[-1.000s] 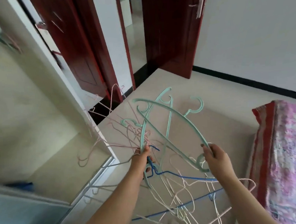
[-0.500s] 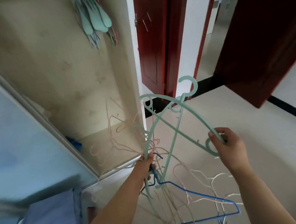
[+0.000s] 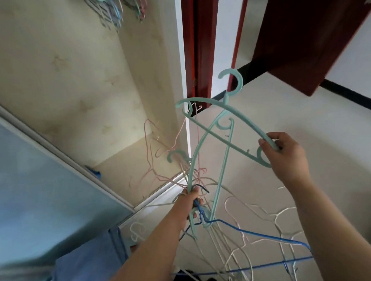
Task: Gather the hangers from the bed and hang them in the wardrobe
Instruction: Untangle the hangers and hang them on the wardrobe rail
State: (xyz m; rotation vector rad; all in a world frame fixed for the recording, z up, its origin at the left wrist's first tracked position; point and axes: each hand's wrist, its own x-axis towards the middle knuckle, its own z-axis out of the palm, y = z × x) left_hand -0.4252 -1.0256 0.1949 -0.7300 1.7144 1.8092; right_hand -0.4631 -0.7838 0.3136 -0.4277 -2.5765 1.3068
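My left hand [image 3: 189, 199] grips a tangled bundle of hangers [image 3: 228, 220]: mint plastic ones, a blue wire one [image 3: 262, 235] and several white and pink wire ones that dangle below. My right hand [image 3: 286, 156] pinches the end of one mint plastic hanger [image 3: 226, 116] and holds it up, its hook pointing upward. The open wardrobe [image 3: 79, 81] stands to the left in front of me. Several hangers [image 3: 115, 7] hang at its top, partly cut off by the frame edge.
A pale blue sliding wardrobe door [image 3: 41, 181] covers the lower left. Dark red doors [image 3: 304, 35] and a doorway stand ahead on the right. A blue object [image 3: 94, 172] lies on the wardrobe floor. Pale floor [image 3: 313, 186] spreads to the right.
The view has swung from the bed and doorway to the open wardrobe. My right hand has lifted the mint hanger higher, away from the bundle in my left hand.
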